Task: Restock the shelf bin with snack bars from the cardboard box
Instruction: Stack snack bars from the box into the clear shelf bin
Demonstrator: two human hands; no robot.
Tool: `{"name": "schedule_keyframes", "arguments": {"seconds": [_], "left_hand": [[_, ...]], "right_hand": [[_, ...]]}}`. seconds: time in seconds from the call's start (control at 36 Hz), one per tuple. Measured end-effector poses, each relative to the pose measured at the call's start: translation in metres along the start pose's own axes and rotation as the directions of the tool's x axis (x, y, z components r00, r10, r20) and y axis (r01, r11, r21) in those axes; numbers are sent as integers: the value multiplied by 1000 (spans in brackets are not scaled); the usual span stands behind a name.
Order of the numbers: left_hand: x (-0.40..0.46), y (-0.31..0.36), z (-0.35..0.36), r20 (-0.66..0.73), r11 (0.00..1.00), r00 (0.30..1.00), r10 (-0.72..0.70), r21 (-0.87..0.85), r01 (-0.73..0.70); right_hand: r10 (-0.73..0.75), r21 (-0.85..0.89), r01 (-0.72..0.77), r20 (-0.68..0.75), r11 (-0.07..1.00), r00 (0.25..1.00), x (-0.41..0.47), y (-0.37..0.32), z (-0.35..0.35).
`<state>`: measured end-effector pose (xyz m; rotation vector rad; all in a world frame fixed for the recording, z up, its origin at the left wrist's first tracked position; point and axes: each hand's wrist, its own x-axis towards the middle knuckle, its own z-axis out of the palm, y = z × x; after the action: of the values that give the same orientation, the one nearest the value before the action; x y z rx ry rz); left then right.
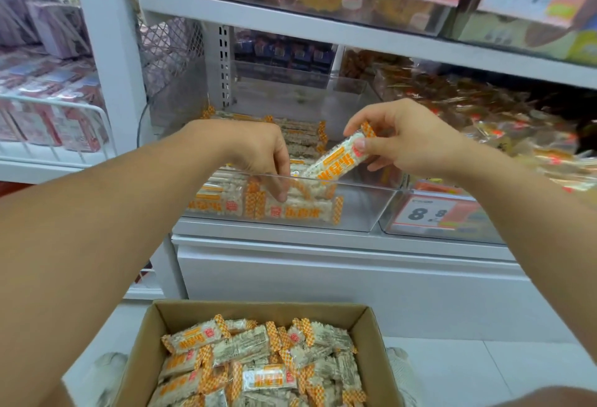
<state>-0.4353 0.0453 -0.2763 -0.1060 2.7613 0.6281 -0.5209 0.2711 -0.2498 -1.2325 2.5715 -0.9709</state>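
A clear plastic shelf bin [361, 209] on the lower shelf holds several white snack bars with orange checked ends [303, 209]. My right hand [410, 138] grips one such snack bar [339, 158], tilted, just above the bin's front rim. My left hand [258, 151] reaches down into the bin, its fingertips touching a bar lying near the front wall. Below, an open cardboard box [155, 335] is filled with several more of the same bars [258, 364].
Right of the bin stands another clear bin with an 8.8 price tag [429, 213] and brown wrapped snacks [484, 122]. The upper shelf [290, 22] overhangs with tagged bins. A white wire basket [58, 129] is at the left. White shelf base [323, 271] is behind the box.
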Motion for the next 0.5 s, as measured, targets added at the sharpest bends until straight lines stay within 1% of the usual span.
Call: {"name": "schedule_keyframes", "arguments": {"seconds": [0.06,0.08,0.11,0.17,0.22,0.42,0.5], "left_hand": [[1,0,-1,11,1000,1000,-7,12,7],[2,0,-1,10,1000,1000,-9,12,9],[2,0,0,7,1000,1000,-12,8,12],[3,-2,1,-10,1000,1000,-19,-7,19],[3,-4,2,-34,999,999,-31,-21,30],[4,-6,4,-85,997,995,-57,-52,53],[4,-9,3,-121,996,990,-71,-54,65]], "right_hand": [[-8,-9,8,-26,1000,1000,1,-2,-3],[-8,-19,8,-10,1000,1000,2,-2,-5],[4,-23,-3,33,1000,999,2,-4,-7],[46,-40,-40,162,998,986,1,-6,-7],[81,-103,-57,249,993,965,3,-7,-3],[155,-157,-113,292,981,944,22,-4,8],[192,-141,-156,305,978,933,27,-4,11]]}}
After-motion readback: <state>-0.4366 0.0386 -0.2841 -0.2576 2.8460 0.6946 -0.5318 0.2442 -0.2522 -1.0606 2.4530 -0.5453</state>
